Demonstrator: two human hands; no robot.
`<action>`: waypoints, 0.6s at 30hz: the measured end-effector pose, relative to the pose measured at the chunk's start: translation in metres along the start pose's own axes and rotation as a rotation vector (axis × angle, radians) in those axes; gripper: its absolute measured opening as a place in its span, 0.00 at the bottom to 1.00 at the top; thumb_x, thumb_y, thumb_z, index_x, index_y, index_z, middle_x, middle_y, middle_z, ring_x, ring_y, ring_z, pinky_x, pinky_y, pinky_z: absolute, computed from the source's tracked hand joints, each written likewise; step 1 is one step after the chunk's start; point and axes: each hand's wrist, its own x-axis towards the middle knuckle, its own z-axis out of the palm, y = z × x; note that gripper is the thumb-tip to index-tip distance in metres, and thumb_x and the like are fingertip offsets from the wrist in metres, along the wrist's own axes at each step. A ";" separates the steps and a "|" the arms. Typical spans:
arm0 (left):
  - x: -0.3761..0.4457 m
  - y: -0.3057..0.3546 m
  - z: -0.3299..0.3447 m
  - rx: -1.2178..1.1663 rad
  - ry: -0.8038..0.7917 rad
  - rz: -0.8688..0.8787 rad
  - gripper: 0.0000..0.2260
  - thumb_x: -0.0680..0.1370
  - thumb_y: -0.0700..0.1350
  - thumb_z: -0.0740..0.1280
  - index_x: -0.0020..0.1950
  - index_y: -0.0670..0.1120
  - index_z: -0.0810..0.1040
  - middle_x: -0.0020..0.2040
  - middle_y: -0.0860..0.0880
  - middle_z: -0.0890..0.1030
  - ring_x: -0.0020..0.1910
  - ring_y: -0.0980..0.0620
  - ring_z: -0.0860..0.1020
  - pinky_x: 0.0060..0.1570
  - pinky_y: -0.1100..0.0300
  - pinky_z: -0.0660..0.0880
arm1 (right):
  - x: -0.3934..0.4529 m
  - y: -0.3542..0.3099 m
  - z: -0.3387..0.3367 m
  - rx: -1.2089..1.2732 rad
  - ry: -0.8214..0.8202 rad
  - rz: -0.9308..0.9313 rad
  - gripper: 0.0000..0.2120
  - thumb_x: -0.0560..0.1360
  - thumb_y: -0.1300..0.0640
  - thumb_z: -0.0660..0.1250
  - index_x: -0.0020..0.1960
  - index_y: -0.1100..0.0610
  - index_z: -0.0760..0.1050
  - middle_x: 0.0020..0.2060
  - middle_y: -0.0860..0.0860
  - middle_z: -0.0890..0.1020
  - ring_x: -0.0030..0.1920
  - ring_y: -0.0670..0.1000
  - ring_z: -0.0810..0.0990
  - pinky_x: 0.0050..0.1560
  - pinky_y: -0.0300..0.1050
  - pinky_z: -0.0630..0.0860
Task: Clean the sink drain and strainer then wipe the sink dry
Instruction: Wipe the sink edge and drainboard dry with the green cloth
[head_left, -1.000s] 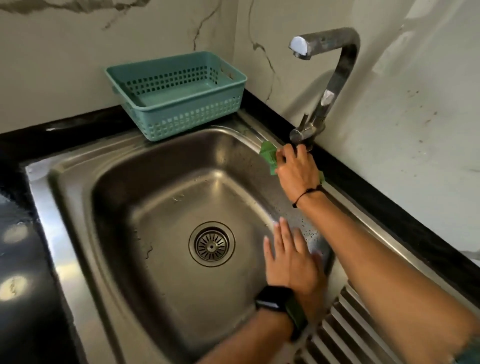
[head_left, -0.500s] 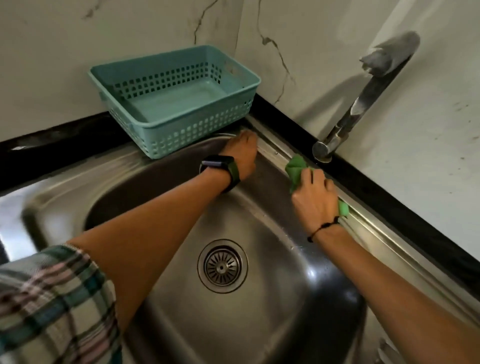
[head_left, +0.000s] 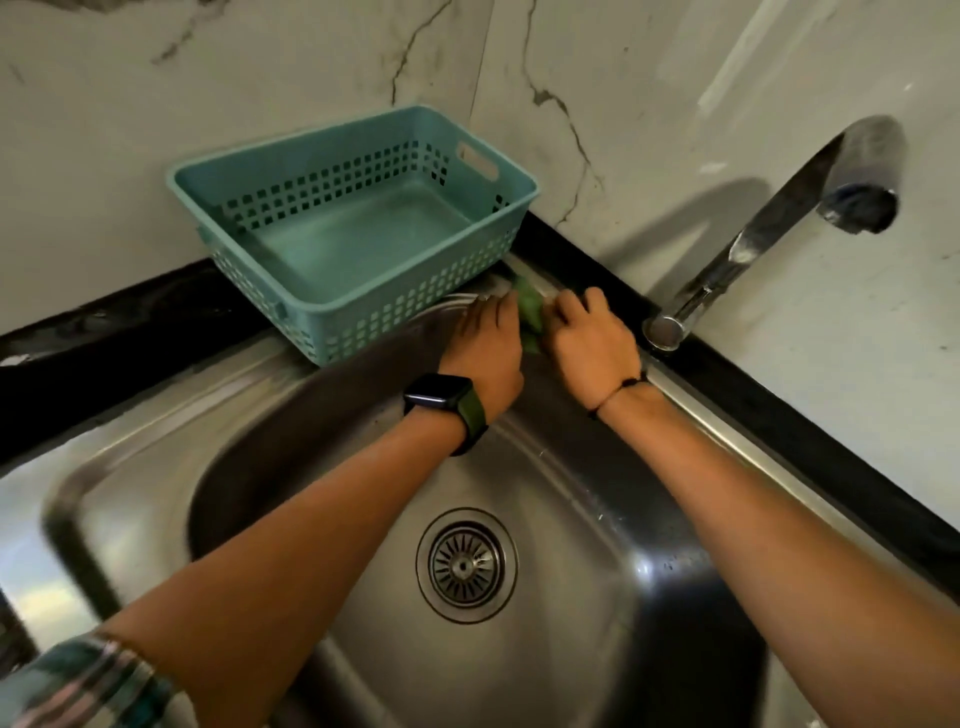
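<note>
White marble-look wall panels (head_left: 727, 104) with grey veins are standing behind one black tabletop (head_left: 130, 322), and that tabletop is carrying one stainless steel sink (head_left: 156, 457), the landmark for everything below. One basin is making up the sink's middle, and one round drain strainer (head_left: 466, 565) is sitting in the basin floor, bare and untouched, near the sink's centre. One teal plastic basket (head_left: 358, 234) is resting at the sink's far rim, its near corner overhanging the rim and its slotted walls showing nothing inside. One chrome faucet (head_left: 753, 234) is rising from the sink's far right edge and arching toward the camera, its spout hanging above the right side.

Two bare forearms are reaching across the basin to the sink's far corner, just below the basket. The left hand (head_left: 485, 348), wearing one dark smartwatch (head_left: 439, 395) on a green strap, is lying knuckles-up at the rim with its fingers against one green cloth (head_left: 530, 312); whether its grip is closing on the cloth cannot be told. The right hand (head_left: 592, 345), wearing one thin black cord bracelet (head_left: 621, 389), is curling its fingers over the cloth and pressing it onto the sink's far rim. The cloth is showing only as a small bunched strip between the two hands. One plaid sleeve (head_left: 78, 686) is showing at the near left.
</note>
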 end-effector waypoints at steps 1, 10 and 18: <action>-0.003 -0.001 -0.003 -0.004 -0.027 -0.003 0.34 0.72 0.35 0.60 0.74 0.38 0.46 0.75 0.37 0.54 0.75 0.41 0.53 0.74 0.52 0.51 | -0.016 0.005 -0.001 -0.022 -0.003 0.030 0.14 0.78 0.59 0.56 0.62 0.61 0.70 0.59 0.57 0.72 0.57 0.61 0.71 0.38 0.49 0.69; -0.011 -0.018 -0.001 -0.105 -0.096 -0.055 0.34 0.72 0.35 0.60 0.74 0.39 0.46 0.76 0.38 0.50 0.74 0.40 0.53 0.74 0.50 0.54 | -0.060 0.004 0.008 0.036 -0.063 0.209 0.24 0.77 0.58 0.62 0.69 0.66 0.63 0.60 0.63 0.72 0.56 0.63 0.70 0.52 0.56 0.71; -0.022 -0.029 0.010 -0.113 -0.040 -0.070 0.35 0.72 0.35 0.59 0.74 0.38 0.45 0.76 0.38 0.50 0.75 0.42 0.50 0.74 0.52 0.51 | 0.037 -0.040 0.008 0.090 0.029 0.029 0.19 0.77 0.57 0.58 0.66 0.63 0.66 0.62 0.59 0.69 0.59 0.60 0.66 0.51 0.52 0.69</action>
